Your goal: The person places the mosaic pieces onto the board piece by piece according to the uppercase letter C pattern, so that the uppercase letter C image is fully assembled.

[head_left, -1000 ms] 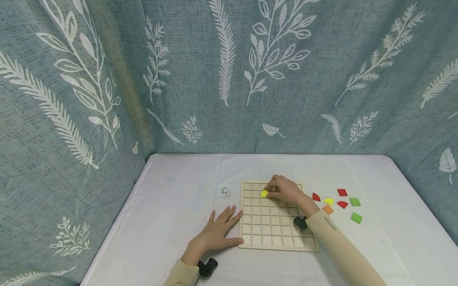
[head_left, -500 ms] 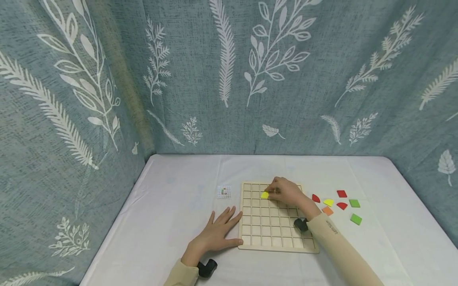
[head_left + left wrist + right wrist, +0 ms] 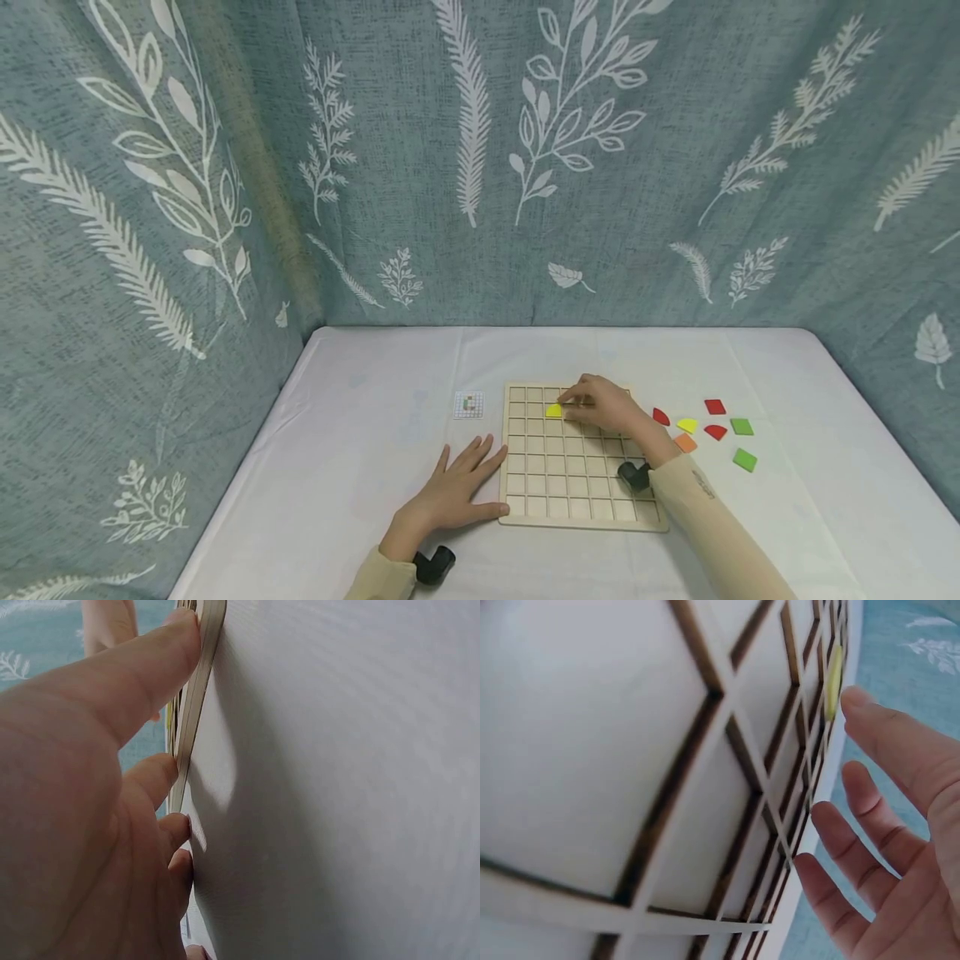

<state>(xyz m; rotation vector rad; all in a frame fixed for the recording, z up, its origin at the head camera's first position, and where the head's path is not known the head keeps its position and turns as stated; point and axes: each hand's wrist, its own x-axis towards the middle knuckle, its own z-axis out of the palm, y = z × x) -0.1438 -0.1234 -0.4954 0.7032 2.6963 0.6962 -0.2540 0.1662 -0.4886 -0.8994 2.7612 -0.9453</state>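
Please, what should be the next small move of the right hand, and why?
Probably draw the right hand back toward the red wedge nearest the wooden board: the yellow piece seems to lie in a grid cell, and no pinch on it shows.

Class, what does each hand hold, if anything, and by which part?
Left hand: nothing; it touches the wooden board. Right hand: beside the board's yellow piece; whether it is gripped cannot be told.

We find a curtained-off tabletop station: leaf-print curtains [image 3: 420, 167] hang behind the far edge and round both far corners of a white-clothed table [image 3: 360, 417]; home or lab, we cannot determine.
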